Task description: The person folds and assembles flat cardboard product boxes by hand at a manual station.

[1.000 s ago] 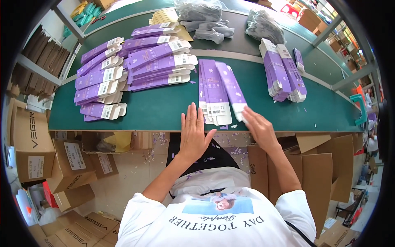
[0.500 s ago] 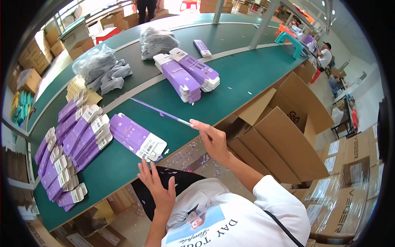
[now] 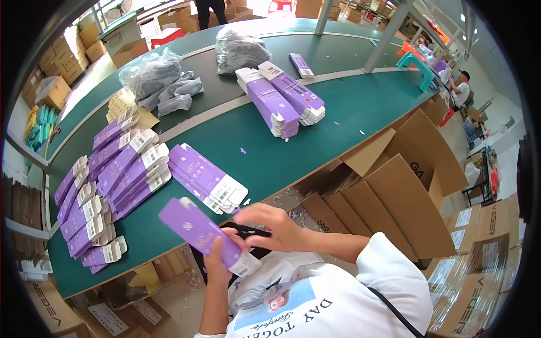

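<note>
My left hand (image 3: pixel 217 265) grips a slim purple carton (image 3: pixel 197 230) with a white end, its thumb across the front and fingers behind. The carton is tilted in front of my body, white end toward me. Just right of it, my right hand (image 3: pixel 276 226) has curved fingers with the thumb apart, and I see nothing between them. Beyond the held carton lies a small stack of flat purple cartons (image 3: pixel 197 172) with white flaps. Overlapping heaps of similar cartons (image 3: pixel 132 169) cover the table's left part.
Banded carton bundles (image 3: pixel 270 107) and grey plastic bags (image 3: pixel 239 50) lie farther back on the green table (image 3: pixel 225 132). At right, an open cardboard box (image 3: pixel 406 197) stands against the table's edge. Metal posts (image 3: pixel 389 36) rise from the table. Other people are in the background.
The thin strip-like piece, seen edge-on in my right hand earlier, is gone from there. My left hand, spread before, now holds a purple carton. My right hand has come down and left toward it.
</note>
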A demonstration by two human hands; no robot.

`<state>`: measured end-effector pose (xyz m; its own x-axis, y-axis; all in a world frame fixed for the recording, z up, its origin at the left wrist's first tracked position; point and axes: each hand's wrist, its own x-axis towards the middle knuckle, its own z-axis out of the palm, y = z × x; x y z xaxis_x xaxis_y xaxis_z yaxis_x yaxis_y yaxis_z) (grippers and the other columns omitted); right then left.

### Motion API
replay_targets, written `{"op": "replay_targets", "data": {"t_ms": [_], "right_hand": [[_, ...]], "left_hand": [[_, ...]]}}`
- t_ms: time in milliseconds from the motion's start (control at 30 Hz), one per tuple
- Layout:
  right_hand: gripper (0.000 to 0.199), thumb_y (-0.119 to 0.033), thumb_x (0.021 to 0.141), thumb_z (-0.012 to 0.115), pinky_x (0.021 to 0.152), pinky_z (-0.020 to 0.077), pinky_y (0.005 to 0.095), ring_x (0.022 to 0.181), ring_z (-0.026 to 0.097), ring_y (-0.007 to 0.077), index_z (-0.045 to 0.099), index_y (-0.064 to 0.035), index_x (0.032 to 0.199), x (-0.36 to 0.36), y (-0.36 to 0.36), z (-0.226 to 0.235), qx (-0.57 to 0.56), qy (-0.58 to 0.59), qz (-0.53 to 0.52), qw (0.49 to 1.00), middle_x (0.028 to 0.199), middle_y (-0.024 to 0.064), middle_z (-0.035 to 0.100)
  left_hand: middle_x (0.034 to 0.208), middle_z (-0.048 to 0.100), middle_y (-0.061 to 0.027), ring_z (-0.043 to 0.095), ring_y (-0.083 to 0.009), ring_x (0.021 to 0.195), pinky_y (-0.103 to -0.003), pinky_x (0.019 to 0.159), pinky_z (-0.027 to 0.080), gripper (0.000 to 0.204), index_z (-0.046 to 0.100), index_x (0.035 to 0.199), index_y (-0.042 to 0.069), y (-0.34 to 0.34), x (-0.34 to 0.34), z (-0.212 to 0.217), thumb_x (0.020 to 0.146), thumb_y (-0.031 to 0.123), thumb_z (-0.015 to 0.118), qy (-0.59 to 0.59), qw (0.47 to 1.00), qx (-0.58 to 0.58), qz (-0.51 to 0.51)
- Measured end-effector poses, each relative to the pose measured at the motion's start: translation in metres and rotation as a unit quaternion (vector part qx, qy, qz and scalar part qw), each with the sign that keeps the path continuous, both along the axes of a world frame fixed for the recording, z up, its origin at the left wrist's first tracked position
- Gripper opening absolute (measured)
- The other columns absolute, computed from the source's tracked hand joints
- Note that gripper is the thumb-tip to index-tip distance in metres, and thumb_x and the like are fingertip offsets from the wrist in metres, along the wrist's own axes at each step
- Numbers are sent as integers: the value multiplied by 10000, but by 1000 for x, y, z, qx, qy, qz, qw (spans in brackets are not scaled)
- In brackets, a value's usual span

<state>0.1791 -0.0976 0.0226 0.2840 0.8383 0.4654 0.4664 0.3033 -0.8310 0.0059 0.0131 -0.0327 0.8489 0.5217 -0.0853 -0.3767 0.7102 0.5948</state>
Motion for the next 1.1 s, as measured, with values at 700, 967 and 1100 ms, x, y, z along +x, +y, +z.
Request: {"op": "replay_targets", "data": {"t_ms": [700,967,1100], "right_hand": [[225,-225,978,627,615,481,241,707,589,107,655,-3,998,-13,51,-19,-175,331,125,919,948,75,736],[281,-253,985,612,549,424,270,621,506,117,654,7,885,-16,48,-39,-270,167,137,938,793,58,670],[268,-226,968,647,495,374,284,562,443,125,673,27,884,-20,48,-51,-250,143,103,952,697,51,603]], "left_hand": [[1073,710,-276,730,-290,917,-355,834,593,360,582,1225,-103,-38,-42,6,897,42,554,283,947,105,-110],[995,745,-196,721,-214,885,-286,784,561,262,642,1157,-65,-33,-53,6,927,33,560,374,919,122,-27],[942,728,-140,677,-166,809,-259,738,536,268,627,1175,-37,-44,-56,-6,928,32,548,338,931,135,-2]]}}
